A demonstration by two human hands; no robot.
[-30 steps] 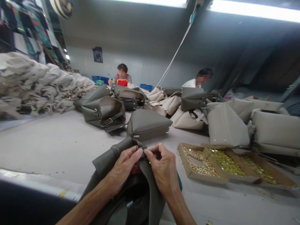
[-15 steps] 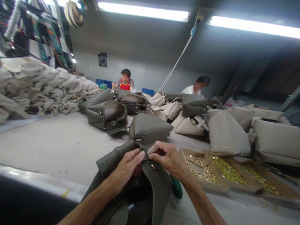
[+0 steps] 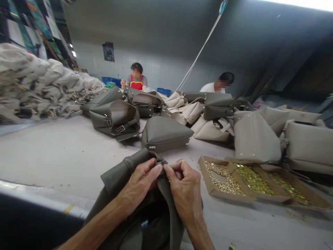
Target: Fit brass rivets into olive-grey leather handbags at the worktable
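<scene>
Both hands are right at the top edge of the olive bag (image 3: 166, 215), which lies low in the middle of the view, its body draped toward the person and its upper rim pointing away across the table (image 3: 52, 152). The left hand (image 3: 140, 182) comes in from the left, thumb and fingers pressed together on the folded rim. The right hand (image 3: 184, 191) meets it from the right, its grip pinching the same spot, fingertips almost touching those of the left. Whatever small piece sits between them is too hidden to name (a strap tab or a fitting, I cannot tell which).

The key relation: the pinched point lies dead centre between the two hands, neither one nearer. The bag's long axis runs from the person's lap outward. A rolled handle (image 3: 130, 165) curves off to the left, just beyond the left hand.

To the right, well within the right hand's side, stand shallow cardboard trays (image 3: 208, 182) of gold-coloured hardware (image 3: 223, 178). Farther out sit a finished olive bag (image 3: 163, 133), more olive and beige bags (image 3: 255, 139), and a heap of pale pieces (image 3: 39, 86) at far left. Two other people (image 3: 136, 81) work at the far end of the table.
</scene>
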